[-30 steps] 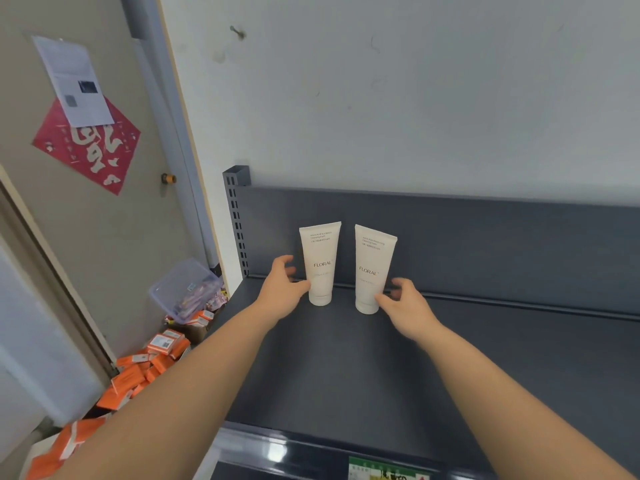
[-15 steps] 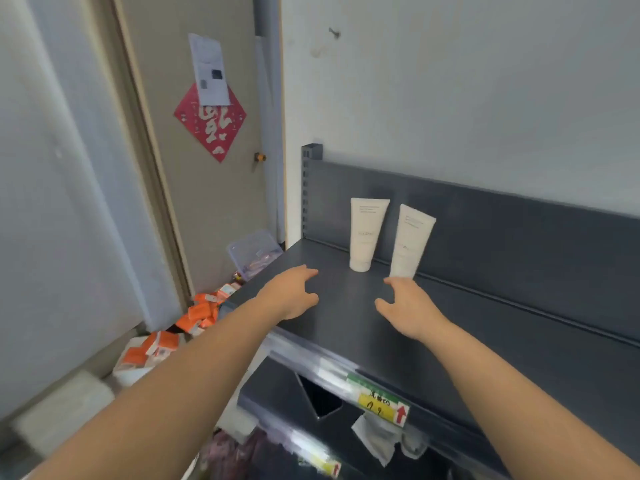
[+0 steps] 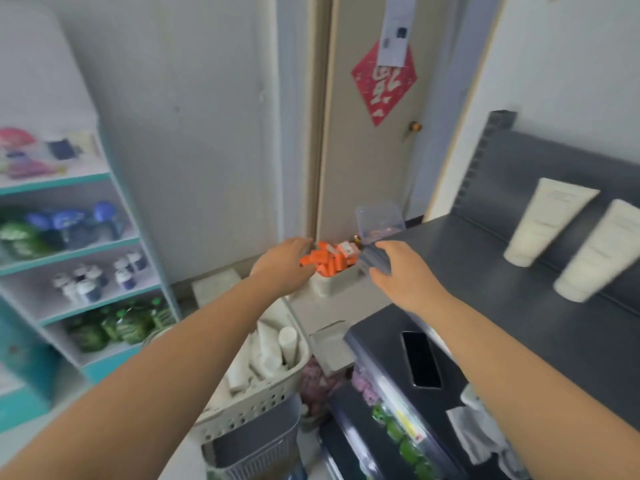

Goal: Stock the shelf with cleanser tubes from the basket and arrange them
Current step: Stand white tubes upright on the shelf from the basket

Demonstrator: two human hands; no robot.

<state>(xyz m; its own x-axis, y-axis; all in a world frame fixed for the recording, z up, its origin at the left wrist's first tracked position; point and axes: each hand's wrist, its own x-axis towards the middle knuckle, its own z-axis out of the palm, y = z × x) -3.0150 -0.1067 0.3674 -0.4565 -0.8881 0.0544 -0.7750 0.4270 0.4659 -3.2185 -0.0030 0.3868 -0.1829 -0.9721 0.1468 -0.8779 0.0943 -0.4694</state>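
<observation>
Shelved tubes [image 3: 543, 220]: two white ones, cap-down, side by side at the back of the dark shelf [image 3: 485, 271], right of frame. They sit close but not touching. Blurred, so the labels are unreadable.

Basket tubes [image 3: 273, 351]: a loose pile of white tubes, lower centre, inside the pale perforated basket [image 3: 256, 407]. The basket sits on top of a grey bin [image 3: 256, 448].

Left hand [image 3: 284, 265]: mid-frame, above and beyond the basket. It is empty, with the fingers loosely extended.
Right hand [image 3: 401, 271]: over the shelf's left corner, well apart from the shelved tubes. It is also empty and relaxed.

Beyond the hands: orange boxes [image 3: 329, 261] in a white tub, a clear container [image 3: 379, 220], and a door [image 3: 363, 168]. A teal rack [image 3: 104, 237] of goods stands far left.

Judgement: reach for the next pickup is under way.

Risks:
- The basket is perched high on the bin, so a hard tug on a buried tube could tip it.
- The tubes are heaped, so lifting one may drag out its neighbours.
- The shelved tubes are tall on narrow caps, so a knuckle bump while placing the next one could topple the row.
- The view is swinging fast, so the reach may be poorly aimed.
</observation>
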